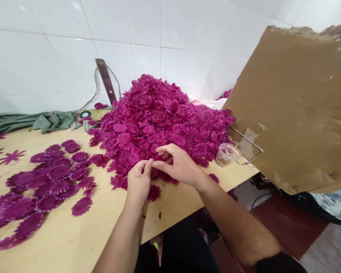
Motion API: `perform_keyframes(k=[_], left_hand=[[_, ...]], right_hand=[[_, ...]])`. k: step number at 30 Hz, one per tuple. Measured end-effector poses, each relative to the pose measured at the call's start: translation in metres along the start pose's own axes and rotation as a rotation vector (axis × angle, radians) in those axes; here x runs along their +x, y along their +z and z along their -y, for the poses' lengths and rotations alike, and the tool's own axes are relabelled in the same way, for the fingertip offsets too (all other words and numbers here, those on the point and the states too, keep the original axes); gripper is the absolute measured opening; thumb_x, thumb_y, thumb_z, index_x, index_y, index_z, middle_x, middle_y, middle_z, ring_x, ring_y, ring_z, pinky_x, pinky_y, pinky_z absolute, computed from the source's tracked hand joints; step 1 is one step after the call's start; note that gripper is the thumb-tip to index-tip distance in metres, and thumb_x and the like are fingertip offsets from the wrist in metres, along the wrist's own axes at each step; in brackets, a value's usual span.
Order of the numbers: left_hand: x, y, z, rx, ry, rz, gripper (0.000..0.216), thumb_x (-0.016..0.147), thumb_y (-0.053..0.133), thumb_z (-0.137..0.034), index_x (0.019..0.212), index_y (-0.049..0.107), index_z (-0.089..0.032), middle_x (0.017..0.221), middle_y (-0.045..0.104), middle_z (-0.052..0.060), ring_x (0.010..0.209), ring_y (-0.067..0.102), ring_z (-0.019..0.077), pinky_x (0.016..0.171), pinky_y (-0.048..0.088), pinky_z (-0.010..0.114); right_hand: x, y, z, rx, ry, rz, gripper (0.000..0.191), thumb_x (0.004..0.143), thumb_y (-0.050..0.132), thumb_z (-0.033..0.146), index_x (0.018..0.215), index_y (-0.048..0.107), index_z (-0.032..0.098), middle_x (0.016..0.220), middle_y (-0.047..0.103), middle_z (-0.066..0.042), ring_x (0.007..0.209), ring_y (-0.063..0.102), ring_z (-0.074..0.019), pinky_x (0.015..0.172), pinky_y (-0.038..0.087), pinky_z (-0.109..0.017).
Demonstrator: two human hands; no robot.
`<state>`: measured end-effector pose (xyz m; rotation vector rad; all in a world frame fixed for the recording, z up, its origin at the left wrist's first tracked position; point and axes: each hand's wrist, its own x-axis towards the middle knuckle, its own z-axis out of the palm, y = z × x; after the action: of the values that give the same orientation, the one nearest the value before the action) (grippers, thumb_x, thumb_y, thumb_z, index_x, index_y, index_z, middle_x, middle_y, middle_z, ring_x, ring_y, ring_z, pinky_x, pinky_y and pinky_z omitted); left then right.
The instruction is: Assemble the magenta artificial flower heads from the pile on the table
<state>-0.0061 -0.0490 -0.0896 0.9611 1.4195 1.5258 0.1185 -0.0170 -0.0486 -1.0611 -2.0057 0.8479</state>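
Note:
My left hand (139, 177) is closed in a pinch, thumb against the index finger; whatever sits between them is too small or hidden to make out. Just right of it, my right hand (176, 163) has its thumb and curved fingers apart, the thumb tip close to the left fingertips. Both hands are over the front edge of a tall heap of magenta artificial flower petals (159, 113), cut in daisy-like layers. A loose flower piece (154, 192) lies on the table below the hands.
Stacked flower discs (48, 182) spread over the left of the table (102, 227). A clear plastic cup (227, 154) stands by a wire frame (254, 144) near a big cardboard sheet (298, 106) at right. Green cloth (48, 120) and a metal bar (105, 81) are near the tiled wall.

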Motion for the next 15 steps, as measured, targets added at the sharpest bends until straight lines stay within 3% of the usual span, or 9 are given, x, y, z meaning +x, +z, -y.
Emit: perform_keyframes(k=[2,5,11,13,15], left_hand=[[0.000,-0.001,0.000,0.012,-0.005,-0.011,0.044,0.055,0.064,-0.059,0.051,0.051,-0.017,0.045,0.043,-0.006,0.047,0.037,0.0078,0.048,0.032,0.022],[0.000,0.000,0.001,-0.017,0.004,0.015,0.046,0.057,0.061,-0.062,0.054,0.052,-0.017,0.049,0.047,-0.005,0.050,0.040,0.0083,0.051,0.035,0.022],[-0.003,0.004,0.000,-0.048,0.054,0.135,0.034,0.053,0.072,-0.042,0.071,0.061,-0.016,0.066,0.062,-0.001,0.063,0.052,0.0123,0.062,0.042,0.024],[-0.003,0.004,0.000,-0.048,0.057,0.105,0.031,0.054,0.072,-0.039,0.071,0.061,-0.016,0.066,0.063,-0.001,0.063,0.052,0.0126,0.063,0.042,0.025],[-0.003,0.003,0.002,-0.049,0.048,0.082,0.030,0.054,0.072,-0.039,0.069,0.061,-0.016,0.064,0.062,-0.001,0.061,0.051,0.0121,0.063,0.041,0.025]], right_hand=[[-0.003,0.005,0.004,0.015,-0.001,0.095,0.024,0.071,0.064,0.031,0.090,0.060,0.015,0.087,0.060,-0.005,0.076,0.056,-0.0132,0.070,0.046,-0.027],[-0.002,0.009,0.002,0.056,-0.013,0.108,0.007,0.075,0.058,0.022,0.075,0.059,0.015,0.071,0.059,0.000,0.066,0.053,-0.0107,0.065,0.042,-0.024],[0.009,0.008,-0.014,0.003,0.054,-0.218,0.026,0.079,0.048,0.028,0.055,0.045,0.018,0.049,0.043,0.005,0.048,0.040,-0.0080,0.050,0.033,-0.022],[0.017,0.003,-0.021,-0.011,0.098,-0.335,0.025,0.081,0.043,0.029,0.060,0.049,0.017,0.054,0.050,0.002,0.051,0.047,-0.0097,0.054,0.038,-0.023],[0.023,-0.003,-0.027,-0.068,0.153,-0.433,0.020,0.081,0.043,0.028,0.077,0.057,0.014,0.072,0.061,-0.006,0.064,0.056,-0.0142,0.066,0.044,-0.029]])
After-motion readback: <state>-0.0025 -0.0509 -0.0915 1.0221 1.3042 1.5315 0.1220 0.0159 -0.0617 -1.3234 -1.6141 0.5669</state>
